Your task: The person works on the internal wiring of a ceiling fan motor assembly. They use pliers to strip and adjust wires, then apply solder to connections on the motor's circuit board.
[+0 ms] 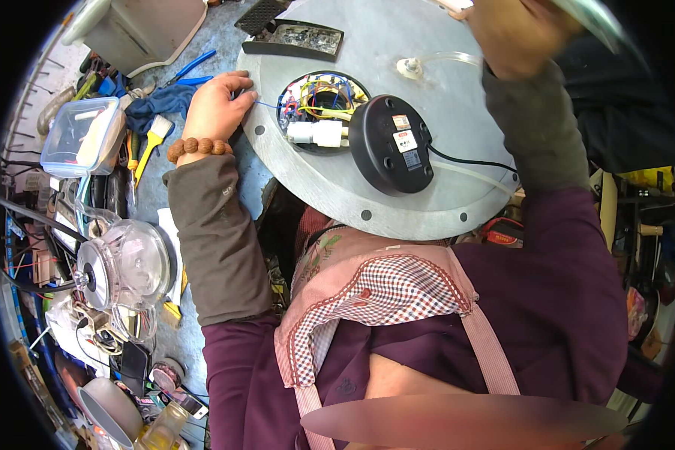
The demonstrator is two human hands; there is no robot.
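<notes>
A large grey metal disc (442, 82) lies before me. My left hand (214, 112), with a brown bead bracelet, rests at its left rim; thumb and fingers are apart. A thin blue wire runs from beside the thumb to a round opening (315, 97) full of coloured wires and a white connector (315, 133). Next to the opening, a round black cover (392, 144) with labels leans on the disc, a black cable at its side. My right hand (521, 34) is raised at the upper right, blurred by motion; its fingers are partly out of view.
A black tray-like part (296, 39) sits on the disc's far edge. On the left of the blue bench are a clear plastic box (84, 135), a yellow-handled brush (156, 135), blue-handled pliers (193, 71) and a glass teapot (131, 262). Clutter crowds the lower left.
</notes>
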